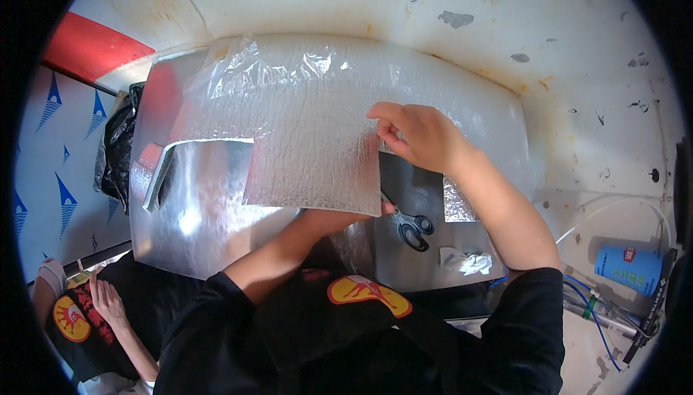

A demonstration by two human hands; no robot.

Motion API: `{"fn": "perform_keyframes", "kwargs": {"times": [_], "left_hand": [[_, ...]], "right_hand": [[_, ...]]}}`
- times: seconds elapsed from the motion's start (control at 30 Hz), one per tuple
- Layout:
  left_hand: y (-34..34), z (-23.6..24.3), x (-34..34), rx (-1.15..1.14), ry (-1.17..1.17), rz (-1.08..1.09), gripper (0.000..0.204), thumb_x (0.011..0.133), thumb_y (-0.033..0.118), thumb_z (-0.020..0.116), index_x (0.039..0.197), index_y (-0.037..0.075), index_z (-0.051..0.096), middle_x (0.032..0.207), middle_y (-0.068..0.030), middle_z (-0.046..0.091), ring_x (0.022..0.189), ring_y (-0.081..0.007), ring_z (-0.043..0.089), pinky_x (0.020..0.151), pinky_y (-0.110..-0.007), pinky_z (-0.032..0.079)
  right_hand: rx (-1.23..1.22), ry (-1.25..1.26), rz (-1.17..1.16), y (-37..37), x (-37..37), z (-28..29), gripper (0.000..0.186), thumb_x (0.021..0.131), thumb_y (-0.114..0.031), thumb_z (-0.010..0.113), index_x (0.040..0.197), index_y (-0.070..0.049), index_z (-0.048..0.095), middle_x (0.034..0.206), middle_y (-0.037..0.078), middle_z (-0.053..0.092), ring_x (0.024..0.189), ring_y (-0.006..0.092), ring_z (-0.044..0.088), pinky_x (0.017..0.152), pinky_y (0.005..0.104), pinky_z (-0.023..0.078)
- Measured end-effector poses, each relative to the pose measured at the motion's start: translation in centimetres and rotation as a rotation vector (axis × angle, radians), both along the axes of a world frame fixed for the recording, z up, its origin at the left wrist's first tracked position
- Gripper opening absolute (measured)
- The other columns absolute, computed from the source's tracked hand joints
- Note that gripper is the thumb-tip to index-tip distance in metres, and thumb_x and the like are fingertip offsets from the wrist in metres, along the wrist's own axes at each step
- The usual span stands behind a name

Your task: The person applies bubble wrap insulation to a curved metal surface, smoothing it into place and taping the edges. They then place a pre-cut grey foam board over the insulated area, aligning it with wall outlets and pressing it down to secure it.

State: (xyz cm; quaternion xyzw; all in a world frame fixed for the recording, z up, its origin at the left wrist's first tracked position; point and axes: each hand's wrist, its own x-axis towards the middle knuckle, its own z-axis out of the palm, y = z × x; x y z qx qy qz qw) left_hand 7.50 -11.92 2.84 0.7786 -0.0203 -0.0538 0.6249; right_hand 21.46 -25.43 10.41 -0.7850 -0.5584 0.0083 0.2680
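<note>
A silvery foil insulation sheet (317, 157) lies over a shiny metal surface (216, 185), with cut-outs along its near edge leaving a flap in the middle. My left hand (388, 208) reaches beneath this flap; only a bit of its fingers shows at the right corner, so its grip is hidden. Above the flap's upper right edge, my right hand (415, 131) has its fingers curled in and its index finger bent near the thumb. Whatever is between them, if anything, is too small to make out. Scissors (413, 230) with dark handles lie right of the flap, blades partly covered.
Crumpled white scrap (465, 261) lies at the surface's near right. A blue can (628, 268), cables and tubing stand farther right. Another person's hand (108, 301) is at lower left, below a black plastic bag (119, 153). A stained white wall (520, 34) curves behind.
</note>
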Motion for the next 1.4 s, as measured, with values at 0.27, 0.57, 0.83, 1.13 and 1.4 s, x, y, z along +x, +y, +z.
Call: {"fn": "perform_keyframes", "kwargs": {"times": [0.27, 0.57, 0.83, 1.13, 1.4], "left_hand": [[-0.8, -1.7, -0.4, 0.039, -0.203, 0.054, 0.067, 0.065, 0.047, 0.075, 0.108, 0.003, 0.048, 0.098, -0.0095, 0.052, 0.093, -0.0203, 0.049, 0.081, -0.036, 0.041], [-1.4, -3.8, -0.8, -0.322, -0.21, 0.05, 0.074, 0.078, 0.049, 0.058, 0.129, 0.004, 0.029, 0.129, -0.0134, 0.033, 0.119, -0.0244, 0.033, 0.099, -0.039, 0.028], [-2.4, -1.8, -0.1, -0.605, -0.064, -0.063, 0.104, 0.072, 0.071, 0.043, 0.141, 0.011, -0.009, 0.148, -0.0103, -0.001, 0.137, -0.0255, 0.004, 0.108, -0.043, 0.01], [-3.0, -2.0, -0.5, -0.569, -0.064, -0.071, 0.106, 0.072, 0.071, 0.044, 0.14, 0.013, -0.012, 0.149, -0.0106, -0.001, 0.136, -0.0266, 0.007, 0.107, -0.043, 0.012], [-3.1, -3.0, -1.0, -0.559, -0.098, -0.087, 0.098, 0.077, 0.063, 0.045, 0.141, 0.013, -0.01, 0.148, -0.0109, 0.001, 0.136, -0.027, 0.01, 0.107, -0.043, 0.013]], "right_hand": [[0.158, -0.055, 0.03, 0.4, 0.1, -1.8, 0.036, 0.064, 0.004, 0.063, 0.093, -0.008, 0.044, 0.067, 0.006, 0.055, 0.058, 0.0264, 0.058, 0.05, 0.0329, 0.047], [0.136, 0.162, -0.135, -1.3, -0.4, -1.8, 0.032, 0.069, 0.001, 0.058, 0.097, -0.008, 0.045, 0.068, 0.008, 0.057, 0.062, 0.0269, 0.058, 0.055, 0.0349, 0.048], [0.119, 0.215, -0.316, -3.5, 0.1, -1.7, 0.019, 0.069, -0.002, 0.058, 0.083, -0.01, 0.067, 0.078, 0.006, 0.056, 0.07, 0.0211, 0.058, 0.062, 0.0299, 0.047], [0.125, 0.234, -0.089, -2.4, -0.4, -1.9, 0.028, 0.07, -0.003, 0.062, 0.095, -0.013, 0.066, 0.091, 0.006, 0.054, 0.084, 0.0225, 0.054, 0.072, 0.031, 0.046], [0.087, 0.271, -0.029, -2.4, 0.0, -1.8, 0.015, 0.073, -0.003, 0.063, 0.087, -0.008, 0.064, 0.09, 0.006, 0.056, 0.082, 0.0214, 0.056, 0.072, 0.0299, 0.046]]}}
